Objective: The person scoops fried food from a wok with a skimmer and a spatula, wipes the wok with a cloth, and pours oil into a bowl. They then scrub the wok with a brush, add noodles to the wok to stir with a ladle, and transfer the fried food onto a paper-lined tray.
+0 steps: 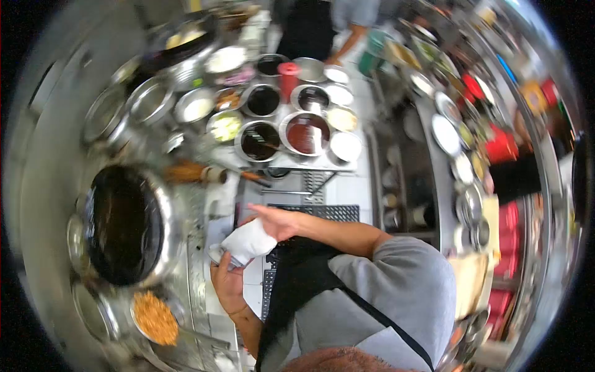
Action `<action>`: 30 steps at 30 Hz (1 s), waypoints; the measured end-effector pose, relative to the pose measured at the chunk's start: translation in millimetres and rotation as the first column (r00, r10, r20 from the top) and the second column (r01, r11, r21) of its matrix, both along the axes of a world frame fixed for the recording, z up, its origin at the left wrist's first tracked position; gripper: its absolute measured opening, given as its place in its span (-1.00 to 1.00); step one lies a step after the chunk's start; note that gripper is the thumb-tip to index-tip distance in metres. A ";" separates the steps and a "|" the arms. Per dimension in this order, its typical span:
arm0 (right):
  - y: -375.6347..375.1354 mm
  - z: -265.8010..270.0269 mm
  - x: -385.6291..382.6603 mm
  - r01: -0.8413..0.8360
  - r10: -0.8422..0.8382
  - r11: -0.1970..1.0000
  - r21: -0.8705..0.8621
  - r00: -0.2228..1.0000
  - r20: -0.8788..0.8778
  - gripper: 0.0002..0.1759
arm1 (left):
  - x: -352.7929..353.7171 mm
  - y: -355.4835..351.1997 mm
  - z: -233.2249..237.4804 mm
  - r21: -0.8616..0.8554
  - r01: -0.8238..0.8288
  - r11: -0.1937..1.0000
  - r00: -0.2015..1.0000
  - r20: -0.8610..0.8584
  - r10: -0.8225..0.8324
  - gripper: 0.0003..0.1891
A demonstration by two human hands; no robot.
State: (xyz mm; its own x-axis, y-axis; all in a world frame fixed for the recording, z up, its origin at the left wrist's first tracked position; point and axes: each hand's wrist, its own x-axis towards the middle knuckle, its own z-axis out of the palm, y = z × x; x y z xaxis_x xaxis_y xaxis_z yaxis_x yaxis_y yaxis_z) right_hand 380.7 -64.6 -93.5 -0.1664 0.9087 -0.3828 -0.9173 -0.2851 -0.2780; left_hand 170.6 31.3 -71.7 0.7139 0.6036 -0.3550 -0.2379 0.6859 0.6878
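My left hand [227, 284] is cupped under a small shiny metal vessel [218, 254], close to the edge of the steel counter [199, 291]. My right hand [276, 221] reaches across from the right and presses a white cloth [249, 242] onto that vessel. The cloth hides most of it, so I cannot tell what kind of vessel it is. Both hands are just right of a large dark wok [124, 223].
A metal bowl of golden fried bits [155, 317] sits below the wok. Several steel bowls of dark and red sauces [307, 133] and a red container [288, 75] crowd the stand ahead. Plates [446, 133] line a shelf at right. Another person [310, 28] stands beyond.
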 end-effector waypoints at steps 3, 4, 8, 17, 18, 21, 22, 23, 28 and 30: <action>-13.6 3.9 -12.9 0.144 0.068 0.957 -0.251 0.731 0.679 -0.15 | 14.6 -6.0 -66.7 -0.374 0.311 0.874 0.951 0.120 -0.286 -0.45; -18.8 22.8 -13.5 0.157 0.106 0.952 -0.263 0.636 0.764 -0.17 | 22.4 -13.0 -80.0 -0.479 0.306 0.823 0.952 0.137 -0.274 -0.44; -18.3 8.6 -3.7 0.082 0.203 0.974 -0.212 0.107 0.973 -0.10 | 61.1 -38.8 -97.2 -0.559 0.228 0.797 0.952 -0.045 -0.304 -0.39; -114.1 10.8 -7.0 0.560 -0.027 0.828 0.017 0.010 1.000 -0.23 | 122.6 -81.0 -67.8 -0.361 0.569 0.739 0.759 -0.114 -0.641 -0.52; -122.9 15.3 -11.8 0.543 -0.017 0.837 0.071 -0.104 0.994 -0.24 | 121.6 -90.6 -82.7 -0.352 0.574 0.740 0.756 -0.119 -0.643 -0.52; -147.0 37.5 -34.7 0.501 0.051 0.856 0.126 -0.324 0.945 -0.32 | 119.3 -121.0 -136.2 -0.272 0.562 0.781 0.819 0.055 -0.571 -0.56; -153.6 45.7 -44.5 0.480 0.119 0.870 0.113 -0.426 0.897 -0.38 | 122.3 -134.0 -139.7 -0.224 0.556 0.801 0.823 0.008 -0.569 -0.58; -158.3 49.1 -55.7 0.459 0.178 0.883 0.098 -0.521 0.835 -0.44 | 123.4 -143.4 -142.2 -0.181 0.544 0.820 0.829 -0.036 -0.558 -0.60; -204.7 16.0 -40.7 0.446 0.000 0.787 0.425 -0.689 0.725 -0.69 | 151.7 -149.6 -162.4 0.857 0.485 0.175 0.858 -0.427 -0.286 -0.61; -244.8 4.7 -6.5 0.671 -0.167 0.548 0.499 -0.496 0.852 -0.69 | 157.6 -203.2 -41.0 0.424 0.523 0.740 0.823 -0.479 -0.307 -0.56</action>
